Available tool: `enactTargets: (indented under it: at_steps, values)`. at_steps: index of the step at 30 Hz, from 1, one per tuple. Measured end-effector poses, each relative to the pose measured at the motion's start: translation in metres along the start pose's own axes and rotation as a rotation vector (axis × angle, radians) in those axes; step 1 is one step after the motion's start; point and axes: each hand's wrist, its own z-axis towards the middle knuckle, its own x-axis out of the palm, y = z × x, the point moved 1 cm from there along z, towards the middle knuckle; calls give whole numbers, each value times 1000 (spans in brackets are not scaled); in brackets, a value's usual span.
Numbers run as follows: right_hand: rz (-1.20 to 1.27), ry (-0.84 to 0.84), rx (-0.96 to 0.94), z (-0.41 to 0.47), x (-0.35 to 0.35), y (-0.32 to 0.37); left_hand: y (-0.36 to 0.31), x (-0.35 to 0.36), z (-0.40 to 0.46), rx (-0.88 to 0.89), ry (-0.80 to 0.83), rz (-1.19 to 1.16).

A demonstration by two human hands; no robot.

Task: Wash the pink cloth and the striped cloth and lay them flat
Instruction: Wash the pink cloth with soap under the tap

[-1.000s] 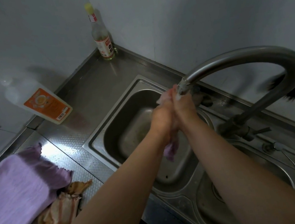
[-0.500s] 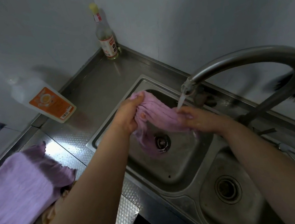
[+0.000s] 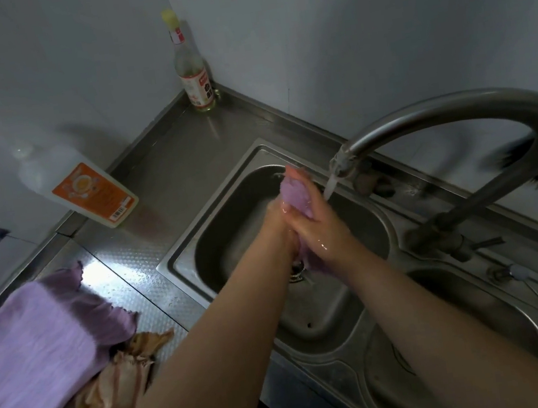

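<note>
Wringing the pink cloth (image 3: 295, 196) over the left basin of the sink (image 3: 179, 266), your left hand (image 3: 276, 218) and right hand (image 3: 316, 228) curl their fingers round it, pressed together, beside the faucet (image 3: 454, 108) stream. The striped cloth (image 3: 112, 381) lies at the counter's front-left edge under a purple towel (image 3: 33, 358); a detergent bottle (image 3: 85, 188) and a glass bottle (image 3: 194, 76) stand along the back wall.
</note>
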Motion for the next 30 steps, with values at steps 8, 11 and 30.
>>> enactTargets:
  at_steps: [8, 11, 30]
  values:
    - [8, -390, 231, 19, -22, 21, 11, 25, -8, 77, 134, 87]
    - [263, -458, 190, 24, -21, 30, 12, 22, -9, 153, 69, 204]
    - [-21, 262, 344, 22, -125, -14, -25, -71, 5, 45, 280, -37]
